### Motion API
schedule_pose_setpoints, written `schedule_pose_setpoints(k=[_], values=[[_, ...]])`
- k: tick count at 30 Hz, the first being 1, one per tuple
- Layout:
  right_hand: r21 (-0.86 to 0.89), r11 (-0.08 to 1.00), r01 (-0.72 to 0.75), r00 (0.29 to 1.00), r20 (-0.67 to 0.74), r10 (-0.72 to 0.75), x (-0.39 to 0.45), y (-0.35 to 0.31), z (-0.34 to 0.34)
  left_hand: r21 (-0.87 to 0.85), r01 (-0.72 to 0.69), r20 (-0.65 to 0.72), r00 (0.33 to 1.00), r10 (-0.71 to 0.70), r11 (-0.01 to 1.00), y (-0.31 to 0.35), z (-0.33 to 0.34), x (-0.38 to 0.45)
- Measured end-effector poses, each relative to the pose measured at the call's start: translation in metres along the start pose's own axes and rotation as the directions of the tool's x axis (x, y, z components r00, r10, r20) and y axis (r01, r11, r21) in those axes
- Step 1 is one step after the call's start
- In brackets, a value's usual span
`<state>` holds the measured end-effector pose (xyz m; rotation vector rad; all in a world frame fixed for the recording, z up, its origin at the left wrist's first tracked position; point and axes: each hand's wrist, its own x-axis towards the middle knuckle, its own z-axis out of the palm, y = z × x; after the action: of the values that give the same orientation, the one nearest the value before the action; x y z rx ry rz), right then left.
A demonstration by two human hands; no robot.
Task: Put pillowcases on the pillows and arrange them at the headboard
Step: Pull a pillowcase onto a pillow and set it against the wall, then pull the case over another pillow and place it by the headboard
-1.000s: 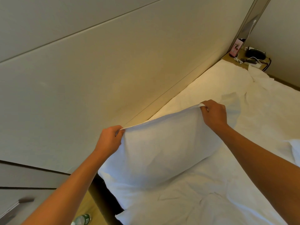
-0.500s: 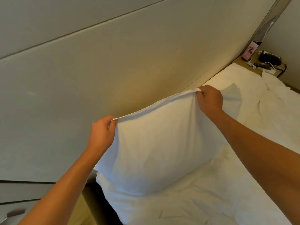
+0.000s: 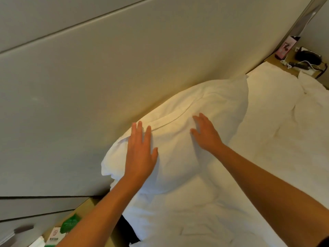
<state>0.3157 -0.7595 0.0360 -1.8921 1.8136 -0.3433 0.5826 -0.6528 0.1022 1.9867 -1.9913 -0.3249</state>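
The cased pillow (image 3: 204, 125) lies mid-frame against the headboard (image 3: 106, 77), long axis running lower left to upper right. Left hand (image 3: 140, 154) and right hand (image 3: 206, 134) rest flat on it, grip released.

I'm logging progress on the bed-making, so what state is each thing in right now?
pillow: in its white case, lying against the headboard
left hand: open, flat on the pillow
right hand: open, fingers spread on the pillow
bed sheet: spread, wrinkled
bedside shelf: cluttered with cables and a dark device
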Motion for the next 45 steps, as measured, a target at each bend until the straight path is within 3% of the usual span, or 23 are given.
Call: schedule_pose_setpoints(k=[3, 8, 17, 23, 26, 31, 40, 45], values=[[-0.005, 1.000, -0.022, 0.995, 0.101, 0.022, -0.022, 0.002, 0.022, 0.136, -0.136, 0.087, 0.988, 0.125, 0.981, 0.000, 0.017, -0.011], [-0.013, 1.000, -0.027, 0.981, 0.191, 0.029, -0.041, -0.009, 0.036, 0.235, -0.162, 0.312, 0.946, 0.084, 0.958, -0.022, 0.034, -0.021], [-0.068, 0.992, -0.108, 0.959, 0.256, 0.122, -0.080, -0.010, 0.044, 0.204, -0.203, 0.317, 0.939, 0.132, 0.958, -0.034, 0.045, -0.025], [-0.077, 0.950, -0.304, 0.916, 0.250, 0.313, -0.159, 0.027, 0.042, 0.144, -0.319, 0.392, 0.888, 0.242, 0.937, -0.007, 0.062, -0.038], [-0.093, 0.910, -0.403, 0.881, 0.229, 0.413, -0.224, 0.054, 0.035, 0.058, -0.368, 0.476, 0.827, 0.298, 0.928, 0.024, 0.075, -0.057], [-0.001, 0.791, -0.612, 0.781, 0.155, 0.605, -0.364, 0.094, 0.021, -0.072, -0.440, 0.635, 0.672, 0.381, 0.895, 0.099, 0.102, -0.115], [0.167, 0.528, -0.832, 0.544, 0.066, 0.836, -0.661, 0.176, 0.019, -0.220, -0.701, 0.742, 0.331, 0.583, 0.679, 0.267, 0.163, -0.300], [0.204, 0.440, -0.875, 0.458, 0.053, 0.887, -0.816, 0.240, 0.029, -0.221, -0.745, 0.788, 0.243, 0.565, 0.629, 0.350, 0.196, -0.434]])
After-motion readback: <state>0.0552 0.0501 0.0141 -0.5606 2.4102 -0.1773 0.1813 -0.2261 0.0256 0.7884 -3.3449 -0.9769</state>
